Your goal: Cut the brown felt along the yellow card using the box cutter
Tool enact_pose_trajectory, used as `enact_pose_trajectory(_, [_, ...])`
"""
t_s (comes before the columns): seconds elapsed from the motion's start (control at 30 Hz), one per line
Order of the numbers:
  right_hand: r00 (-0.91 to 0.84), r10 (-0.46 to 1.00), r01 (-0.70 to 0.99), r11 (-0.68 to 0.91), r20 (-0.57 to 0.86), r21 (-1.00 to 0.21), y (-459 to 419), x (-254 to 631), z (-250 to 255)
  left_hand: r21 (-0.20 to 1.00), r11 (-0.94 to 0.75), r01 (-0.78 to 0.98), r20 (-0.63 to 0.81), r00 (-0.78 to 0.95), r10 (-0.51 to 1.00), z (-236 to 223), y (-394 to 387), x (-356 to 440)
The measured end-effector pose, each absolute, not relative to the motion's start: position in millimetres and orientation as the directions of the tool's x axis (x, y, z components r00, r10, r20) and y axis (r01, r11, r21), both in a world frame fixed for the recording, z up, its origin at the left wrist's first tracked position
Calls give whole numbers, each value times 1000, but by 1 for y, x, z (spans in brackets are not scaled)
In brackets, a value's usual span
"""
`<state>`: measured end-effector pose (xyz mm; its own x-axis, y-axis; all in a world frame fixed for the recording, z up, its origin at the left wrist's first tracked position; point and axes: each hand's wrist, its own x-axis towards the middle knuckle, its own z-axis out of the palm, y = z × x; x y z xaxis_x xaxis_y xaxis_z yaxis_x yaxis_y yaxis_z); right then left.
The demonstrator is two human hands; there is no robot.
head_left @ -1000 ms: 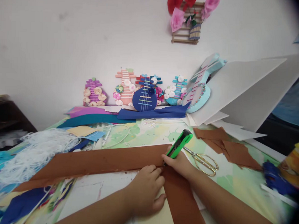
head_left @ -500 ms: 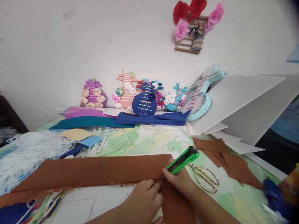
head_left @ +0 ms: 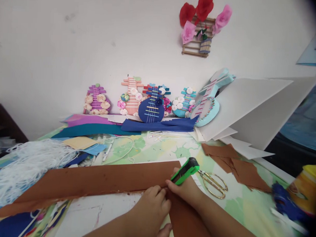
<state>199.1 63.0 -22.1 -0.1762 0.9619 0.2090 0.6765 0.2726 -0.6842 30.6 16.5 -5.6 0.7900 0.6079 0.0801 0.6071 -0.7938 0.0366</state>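
My right hand (head_left: 185, 192) is closed round a green and black utility knife (head_left: 186, 170), its tip down against the lower edge of a long brown foam strip (head_left: 93, 182). My left hand (head_left: 149, 211) lies right beside it, fingers curled and pressing down on the brown sheet and the pale board under it. A second brown piece (head_left: 188, 223) runs down toward me between my forearms. Gold-handled scissors (head_left: 214, 184) lie just right of my right hand.
White cord (head_left: 24, 164) is heaped at the left. Brown offcuts (head_left: 236, 164) lie at the right, with white foam boards (head_left: 254, 101) leaning behind them. Small craft guitars (head_left: 151, 106) line the wall. A yellow glue bottle (head_left: 307, 187) stands at the far right.
My right hand and the knife have slid slightly left and toward me along the strip's edge. The left hand stays pressed beside it. The view has shifted a little.
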Motion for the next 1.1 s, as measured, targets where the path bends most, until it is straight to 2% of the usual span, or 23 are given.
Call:
enact_pose_trajectory(0.17, [-155, 957, 574, 288, 244, -767, 64, 202, -23, 112, -746, 656, 145, 732, 666, -4, 12, 31])
enact_pose_trajectory(0.6, [-150, 945, 573, 324, 292, -753, 66, 198, -27, 146, -750, 645, 171, 731, 661, -5, 17, 31])
enact_pose_trajectory(1.1, [-134, 957, 586, 285, 257, -759, 69, 202, -24, 175, -721, 671, 255, 676, 691, -17, 11, 33])
